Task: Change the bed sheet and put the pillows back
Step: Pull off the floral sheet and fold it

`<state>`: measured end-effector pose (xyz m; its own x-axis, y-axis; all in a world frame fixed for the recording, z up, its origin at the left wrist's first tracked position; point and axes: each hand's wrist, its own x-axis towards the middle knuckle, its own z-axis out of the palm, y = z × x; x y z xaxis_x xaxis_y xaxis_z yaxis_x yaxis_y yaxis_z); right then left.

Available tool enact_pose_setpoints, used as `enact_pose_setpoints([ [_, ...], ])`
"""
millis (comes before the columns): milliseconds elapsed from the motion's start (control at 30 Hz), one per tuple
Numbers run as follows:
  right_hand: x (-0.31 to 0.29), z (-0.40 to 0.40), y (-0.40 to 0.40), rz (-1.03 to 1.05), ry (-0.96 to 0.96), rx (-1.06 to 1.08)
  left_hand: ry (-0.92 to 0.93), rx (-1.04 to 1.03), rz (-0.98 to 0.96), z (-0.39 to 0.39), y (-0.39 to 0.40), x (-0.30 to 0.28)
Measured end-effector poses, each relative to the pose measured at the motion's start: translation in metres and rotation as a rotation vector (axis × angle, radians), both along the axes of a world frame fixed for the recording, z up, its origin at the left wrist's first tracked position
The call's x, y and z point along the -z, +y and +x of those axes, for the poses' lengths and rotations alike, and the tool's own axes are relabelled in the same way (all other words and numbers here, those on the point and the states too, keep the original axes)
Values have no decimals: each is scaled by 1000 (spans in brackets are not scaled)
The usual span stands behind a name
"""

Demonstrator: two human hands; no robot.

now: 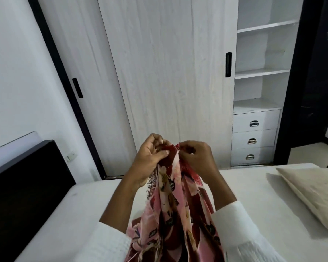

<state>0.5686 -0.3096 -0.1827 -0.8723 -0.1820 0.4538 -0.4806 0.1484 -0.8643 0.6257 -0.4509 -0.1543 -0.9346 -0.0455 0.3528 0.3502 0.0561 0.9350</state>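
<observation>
While the mattress lies bare, the floral sheet is pinched at its edge by left hand and right hand, unspread, the pillow not yet replaced.

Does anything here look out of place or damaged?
Slightly. The pillow lies askew on the bare mattress, away from the dark headboard. The floral sheet both hands hold shows a frayed edge. Nothing else stands out.

pink-red floral sheet, beige pillow, white mattress
</observation>
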Motion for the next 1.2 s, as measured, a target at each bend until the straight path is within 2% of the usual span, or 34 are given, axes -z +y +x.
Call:
enact_pose_setpoints([
  [167,11,17,-3,-90,-3,-31,3,-121,-41,12,8,20],
  [267,14,24,-2,-168,-27,-69,6,-176,8,20,13,29],
  [367,17,30,0,-237,-142,-138,-6,-201,97,26,16,38],
  [500,19,32,6,-260,-223,-221,-27,-244,185,33,19,44],
  [733,19,32,11,-272,-277,-353,-40,-311,193,34,15,43],
  [1000,20,32,6,-199,-194,-336,-30,-237,184,38,18,36],
  [1200,18,35,4,-130,-92,-323,49,-356,98,34,18,35],
])
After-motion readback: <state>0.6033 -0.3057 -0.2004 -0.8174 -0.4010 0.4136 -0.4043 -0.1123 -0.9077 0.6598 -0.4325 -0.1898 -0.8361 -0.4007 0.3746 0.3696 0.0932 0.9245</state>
